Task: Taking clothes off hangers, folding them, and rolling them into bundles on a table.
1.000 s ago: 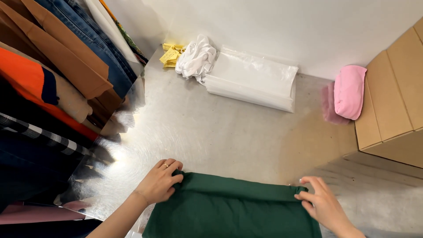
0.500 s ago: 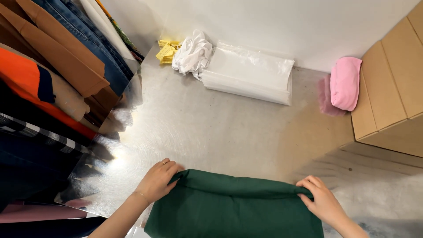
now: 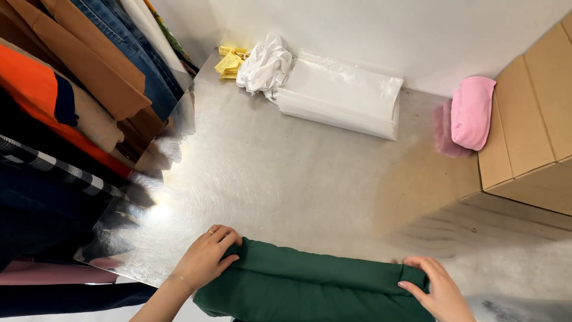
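Note:
A dark green folded cloth [image 3: 310, 289] lies at the near edge of a shiny metal table [image 3: 286, 173]. My left hand [image 3: 205, 256] grips the cloth's far left corner, fingers curled over the folded edge. At the far right corner, my right hand [image 3: 432, 289] pinches the same fold. The cloth's lower part runs out of view at the bottom.
A stack of clear plastic bags [image 3: 342, 95], a bunched white cloth [image 3: 265, 62] and yellow tags [image 3: 229, 59] sit by the back wall. A pink fabric bundle [image 3: 471, 113] leans on a cardboard box [image 3: 533, 119] at right. Hanging garments [image 3: 71, 107] line the left side.
Both hands have drawn the cloth's far edge toward me, rolling the fold over; the cloth now looks shorter and thicker.

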